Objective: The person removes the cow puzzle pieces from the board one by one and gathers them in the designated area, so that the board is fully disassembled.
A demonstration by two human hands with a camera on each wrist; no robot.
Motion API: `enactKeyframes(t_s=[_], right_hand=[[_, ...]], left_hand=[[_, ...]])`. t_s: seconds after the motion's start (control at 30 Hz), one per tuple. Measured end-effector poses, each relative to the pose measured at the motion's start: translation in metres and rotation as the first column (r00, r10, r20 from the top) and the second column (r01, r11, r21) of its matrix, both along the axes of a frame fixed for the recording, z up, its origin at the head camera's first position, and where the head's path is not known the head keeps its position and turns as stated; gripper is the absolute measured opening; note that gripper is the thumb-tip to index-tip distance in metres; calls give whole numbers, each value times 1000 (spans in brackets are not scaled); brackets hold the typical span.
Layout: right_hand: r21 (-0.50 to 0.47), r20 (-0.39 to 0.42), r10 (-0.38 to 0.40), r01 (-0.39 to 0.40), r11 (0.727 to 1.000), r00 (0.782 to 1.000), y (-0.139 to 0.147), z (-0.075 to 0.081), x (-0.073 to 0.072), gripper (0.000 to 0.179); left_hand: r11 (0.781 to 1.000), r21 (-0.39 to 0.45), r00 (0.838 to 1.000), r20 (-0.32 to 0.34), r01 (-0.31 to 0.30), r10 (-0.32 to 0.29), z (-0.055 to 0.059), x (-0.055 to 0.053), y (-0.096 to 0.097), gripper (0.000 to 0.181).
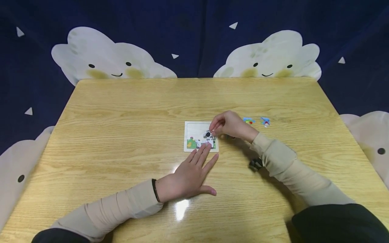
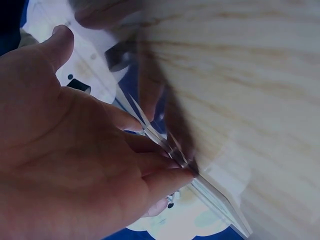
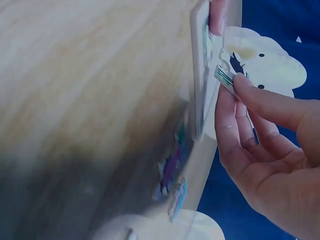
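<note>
We saw a space dressed like a child's playroom, though we could not tell whether it was a home. Dark blue cloth [image 1: 194,30] hung across the top of the head view, with smiling clouds [image 1: 103,52] at upper left and upper right; below, a wood-grain table [image 1: 127,111] filled the centre, bearing a picture puzzle [image 1: 196,130].
</note>
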State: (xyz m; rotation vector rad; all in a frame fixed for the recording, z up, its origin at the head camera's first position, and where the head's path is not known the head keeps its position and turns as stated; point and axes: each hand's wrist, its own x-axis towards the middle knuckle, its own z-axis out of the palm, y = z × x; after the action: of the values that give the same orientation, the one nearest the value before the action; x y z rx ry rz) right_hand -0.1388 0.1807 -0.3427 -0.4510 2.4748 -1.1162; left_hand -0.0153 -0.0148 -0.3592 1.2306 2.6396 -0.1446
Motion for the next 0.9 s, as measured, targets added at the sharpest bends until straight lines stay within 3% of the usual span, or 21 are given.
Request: enactKeyframes(t_s=[0.47, 0.9], right_hand=[[56, -6, -81, 82, 995, 997, 46, 13, 3, 10], [116, 24, -148, 145, 983, 989, 108, 18, 14, 17]], left_hand=[[1000, -20, 1000, -4, -7, 7, -1, -1, 0, 101], [1000, -12, 1000, 3, -7, 7, -1, 0, 0, 100]])
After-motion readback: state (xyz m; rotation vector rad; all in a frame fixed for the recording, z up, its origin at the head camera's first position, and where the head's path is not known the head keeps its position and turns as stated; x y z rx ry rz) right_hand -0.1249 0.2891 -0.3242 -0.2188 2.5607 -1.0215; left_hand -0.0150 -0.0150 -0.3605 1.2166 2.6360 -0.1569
